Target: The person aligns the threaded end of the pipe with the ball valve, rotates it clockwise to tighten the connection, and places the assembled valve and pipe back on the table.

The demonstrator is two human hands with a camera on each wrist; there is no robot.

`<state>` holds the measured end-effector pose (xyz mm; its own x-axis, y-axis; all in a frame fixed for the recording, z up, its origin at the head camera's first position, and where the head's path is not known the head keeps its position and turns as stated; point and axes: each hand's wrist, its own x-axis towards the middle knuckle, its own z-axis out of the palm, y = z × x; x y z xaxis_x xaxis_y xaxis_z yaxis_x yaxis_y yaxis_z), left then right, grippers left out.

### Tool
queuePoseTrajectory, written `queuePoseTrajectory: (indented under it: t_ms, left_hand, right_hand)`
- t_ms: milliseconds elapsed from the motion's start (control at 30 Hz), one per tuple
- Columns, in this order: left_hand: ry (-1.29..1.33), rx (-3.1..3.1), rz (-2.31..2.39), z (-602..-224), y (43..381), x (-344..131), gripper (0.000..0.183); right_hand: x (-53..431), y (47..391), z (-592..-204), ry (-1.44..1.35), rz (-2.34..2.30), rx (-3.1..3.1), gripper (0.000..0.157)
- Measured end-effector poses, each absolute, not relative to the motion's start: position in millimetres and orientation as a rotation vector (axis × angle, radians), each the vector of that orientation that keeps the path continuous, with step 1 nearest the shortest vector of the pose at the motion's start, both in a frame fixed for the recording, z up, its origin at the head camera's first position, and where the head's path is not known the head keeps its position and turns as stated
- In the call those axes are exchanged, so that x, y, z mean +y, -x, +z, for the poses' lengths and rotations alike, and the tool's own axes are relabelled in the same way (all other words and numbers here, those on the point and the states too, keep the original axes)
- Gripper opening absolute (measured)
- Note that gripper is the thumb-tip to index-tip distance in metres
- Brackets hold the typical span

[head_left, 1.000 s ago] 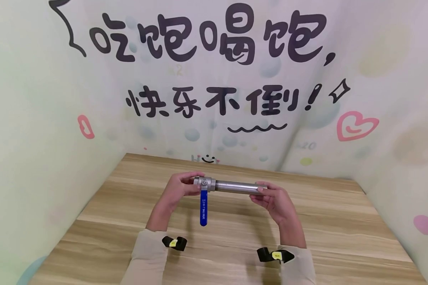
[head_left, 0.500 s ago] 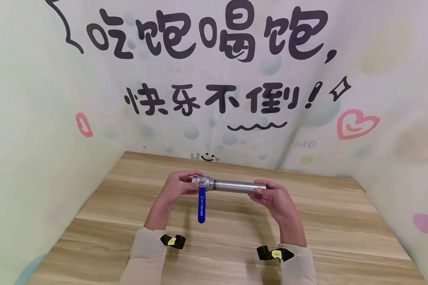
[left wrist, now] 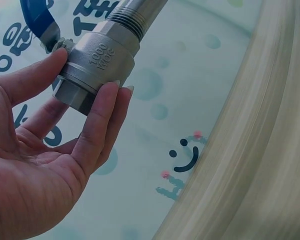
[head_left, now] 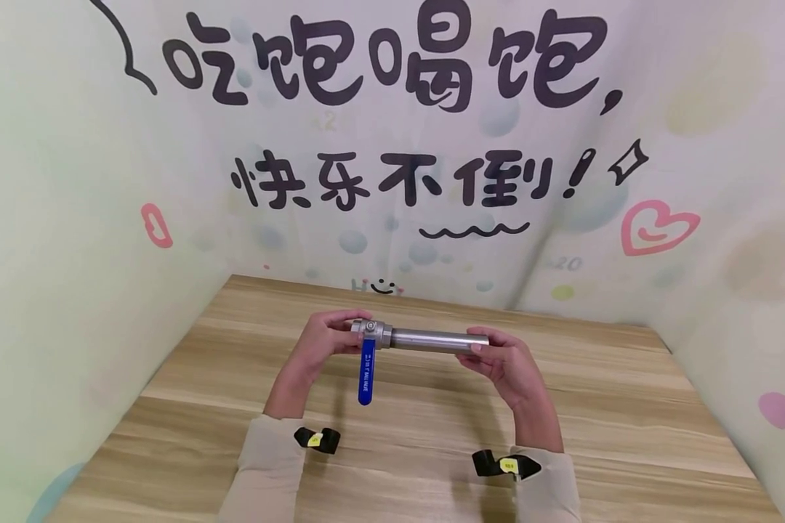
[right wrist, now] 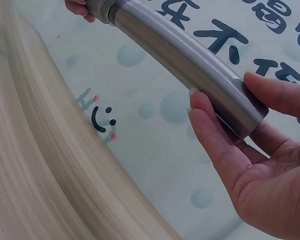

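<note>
Blue flat lever (head_left: 366, 373) and silver metal ball valve (head_left: 378, 334) have shifted slightly left, suggesting a small turn. Above the wood-grain table (head_left: 392, 450), the half-curled left hand (head_left: 319, 341) pinches the valve; the half-curled right hand (head_left: 512, 367) pinches the joined silver steel pipe (head_left: 432, 341) near its right end.

Silver valve (head_left: 379, 335), its blue handle (head_left: 366, 373) pointing to six o'clock; silver pipe (head_left: 435, 341), some thread (left wrist: 126, 22) showing at the valve, runs nearly level toward three o'clock.

Head view looks forward and down from above the table (head_left: 392, 450); wrist views look close-up at left hand (left wrist: 50, 162) and right hand (right wrist: 265, 185) — sharing pipe (right wrist: 185, 57) and smiley (left wrist: 191, 162).
</note>
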<state>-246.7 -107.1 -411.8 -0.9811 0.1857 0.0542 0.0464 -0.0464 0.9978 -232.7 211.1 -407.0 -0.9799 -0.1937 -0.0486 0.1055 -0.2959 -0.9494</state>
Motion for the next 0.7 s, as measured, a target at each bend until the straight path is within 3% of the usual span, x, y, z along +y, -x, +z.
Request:
queuePoseTrajectory:
  t_ms: [700]
  left_hand:
    - [-0.25, 2.086, 2.229, -409.5, 243.3, -110.7, 0.033]
  right_hand:
    - [207.9, 231.0, -404.8, 0.176, -2.388, 1.766, 0.031]
